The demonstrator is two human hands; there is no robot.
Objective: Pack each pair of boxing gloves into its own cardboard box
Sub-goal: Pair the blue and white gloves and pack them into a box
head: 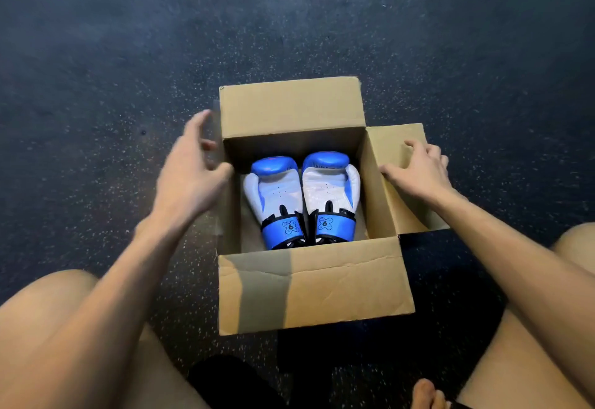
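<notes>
A cardboard box [309,283] stands open on the floor between my knees. Inside it lie two blue-and-white boxing gloves [302,199] side by side, palms up, cuffs toward me. My left hand [193,170] hovers at the box's left wall with fingers spread and relaxed, blurred, covering the left flap. My right hand [421,170] rests on the right flap [402,151], which lies folded outward, with the thumb at the box's rim and the fingers lightly bent on the cardboard. The far flap [289,105] stands upright and the near flap hangs toward me.
The floor [128,54] is dark speckled rubber all around the box. My bare knees flank the box at the lower left and lower right, and a toe [425,392] shows at the bottom edge.
</notes>
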